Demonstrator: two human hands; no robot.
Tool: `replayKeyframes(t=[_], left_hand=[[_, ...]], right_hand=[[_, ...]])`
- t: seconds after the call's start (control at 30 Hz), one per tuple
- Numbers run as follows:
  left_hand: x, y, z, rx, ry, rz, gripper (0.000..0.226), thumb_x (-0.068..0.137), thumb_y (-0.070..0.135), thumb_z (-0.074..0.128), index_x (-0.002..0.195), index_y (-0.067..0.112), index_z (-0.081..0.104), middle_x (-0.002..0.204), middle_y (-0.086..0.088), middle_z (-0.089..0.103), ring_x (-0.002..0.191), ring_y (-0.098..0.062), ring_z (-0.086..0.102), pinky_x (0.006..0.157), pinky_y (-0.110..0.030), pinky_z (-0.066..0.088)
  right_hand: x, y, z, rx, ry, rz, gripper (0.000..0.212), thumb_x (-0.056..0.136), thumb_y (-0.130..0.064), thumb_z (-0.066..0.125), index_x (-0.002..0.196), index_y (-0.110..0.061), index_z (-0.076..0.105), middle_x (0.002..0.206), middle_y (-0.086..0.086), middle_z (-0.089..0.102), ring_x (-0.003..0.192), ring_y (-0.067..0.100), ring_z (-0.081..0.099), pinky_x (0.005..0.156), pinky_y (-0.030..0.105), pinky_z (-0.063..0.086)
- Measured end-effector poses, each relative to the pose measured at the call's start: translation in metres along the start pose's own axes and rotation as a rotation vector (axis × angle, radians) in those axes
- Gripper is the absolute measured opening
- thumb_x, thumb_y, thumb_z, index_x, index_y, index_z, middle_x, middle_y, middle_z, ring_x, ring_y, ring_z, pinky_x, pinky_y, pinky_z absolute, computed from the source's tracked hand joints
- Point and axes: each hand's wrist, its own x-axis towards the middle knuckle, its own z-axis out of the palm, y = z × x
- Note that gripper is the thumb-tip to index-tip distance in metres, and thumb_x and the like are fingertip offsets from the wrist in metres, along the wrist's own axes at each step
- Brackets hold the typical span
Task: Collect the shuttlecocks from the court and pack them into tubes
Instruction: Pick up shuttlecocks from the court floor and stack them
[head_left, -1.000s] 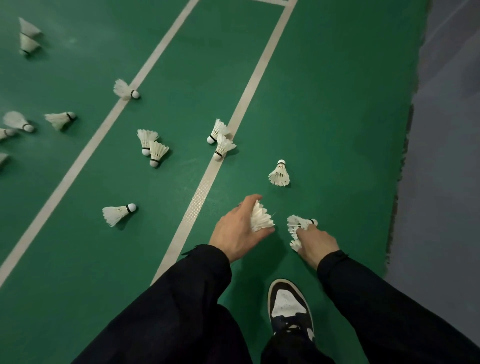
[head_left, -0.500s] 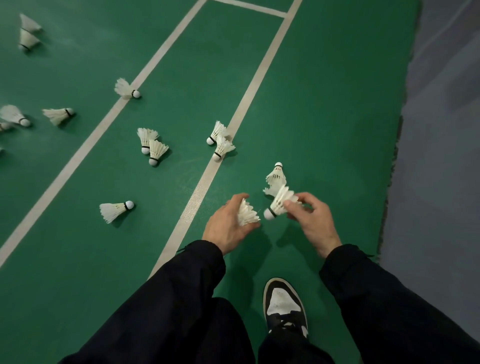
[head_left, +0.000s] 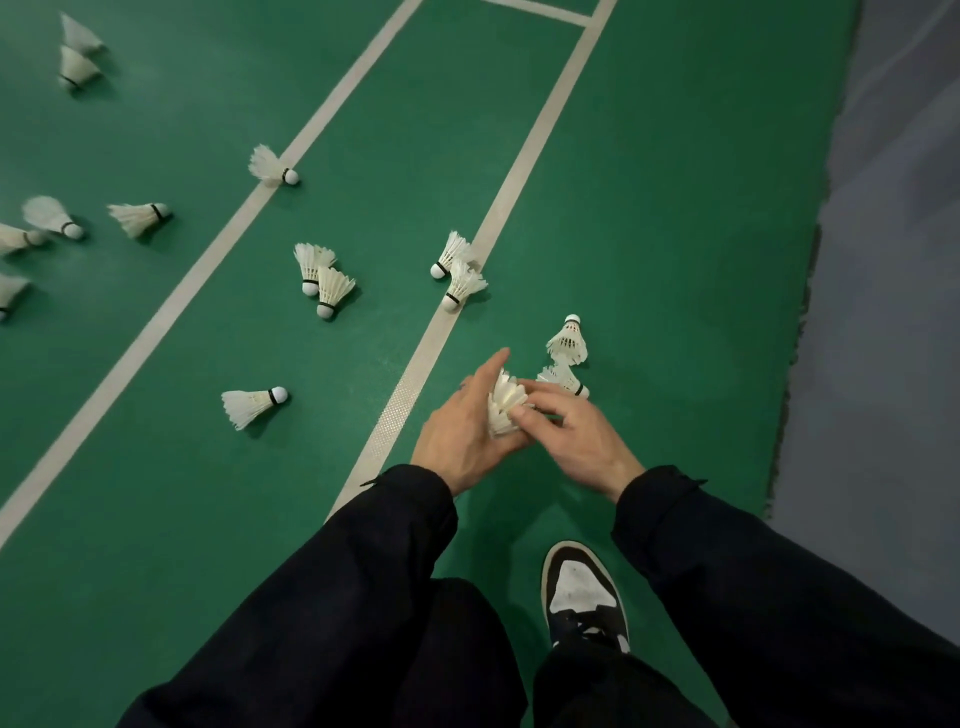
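My left hand (head_left: 462, 431) grips a small nested stack of white shuttlecocks (head_left: 503, 410), feathers up, with the index finger stretched out past it. My right hand (head_left: 576, 436) meets it from the right and pinches the feathers of the top shuttlecock between thumb and fingers. Just beyond my right fingers one shuttlecock (head_left: 561, 378) lies on the green court. Another (head_left: 569, 343) stands cork up behind it. No tube is in view.
Several loose shuttlecocks lie to the left: one (head_left: 252, 408) near, a pair (head_left: 324, 280) between the white lines, a pair (head_left: 460, 273) on the line (head_left: 405, 389), more at far left. My shoe (head_left: 584, 592) is below. Grey flooring (head_left: 893, 312) borders the court at right.
My right hand lifted a shuttlecock off the floor and brought it left onto the stack in my left hand. The two hands now touch.
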Motion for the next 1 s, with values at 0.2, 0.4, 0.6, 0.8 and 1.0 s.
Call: replayKeyframes(t=[0.2,0.4,0.6,0.8,1.0], left_hand=[[-0.001,-0.018,-0.012,0.046,0.122,-0.059,0.069,0.089,0.061,0.067,0.146,0.030,0.042,0.100,0.004,0.062,0.085,-0.023,0.061,0.078,-0.036,0.051],[-0.012,-0.036,-0.031,0.137,0.059,-0.051,0.072,0.089,0.062,0.068,0.149,0.033,0.041,0.104,0.007,0.064,0.084,-0.018,0.060,0.079,-0.033,0.051],[-0.013,-0.039,-0.029,0.095,0.054,-0.068,0.073,0.091,0.061,0.065,0.153,0.036,0.035,0.118,-0.003,0.067,0.097,-0.023,0.064,0.090,-0.041,0.054],[0.004,-0.023,-0.010,0.063,0.046,-0.036,0.076,0.090,0.057,0.069,0.154,0.032,0.036,0.129,-0.003,0.065,0.109,-0.024,0.063,0.095,-0.041,0.052],[0.013,-0.010,0.011,0.036,0.094,-0.030,0.072,0.089,0.054,0.071,0.149,0.028,0.041,0.117,-0.001,0.068,0.099,-0.024,0.065,0.089,-0.043,0.054]], right_hand=[[0.027,0.018,-0.002,-0.126,0.250,0.073,0.033,0.101,-0.041,0.057,0.129,-0.024,0.065,0.140,-0.004,0.058,0.096,0.003,0.065,0.094,0.031,0.052],[0.079,0.074,-0.007,-0.959,-0.022,0.066,0.066,0.092,0.001,0.047,0.152,-0.028,0.041,0.169,-0.007,0.018,0.090,0.020,0.062,0.067,0.039,0.057],[0.084,0.081,-0.016,-1.234,-0.090,0.031,0.025,0.098,-0.004,0.048,0.118,-0.012,0.060,0.106,0.005,0.058,0.081,0.021,0.053,0.068,0.036,0.053],[0.050,0.019,-0.021,0.246,0.386,0.093,0.007,0.095,-0.014,0.068,0.100,-0.012,0.072,0.097,0.001,0.074,0.085,0.013,0.065,0.081,0.030,0.054],[0.023,0.011,-0.020,0.286,0.205,0.103,0.011,0.092,-0.014,0.073,0.103,-0.014,0.073,0.098,0.000,0.078,0.090,0.020,0.072,0.094,0.044,0.057]])
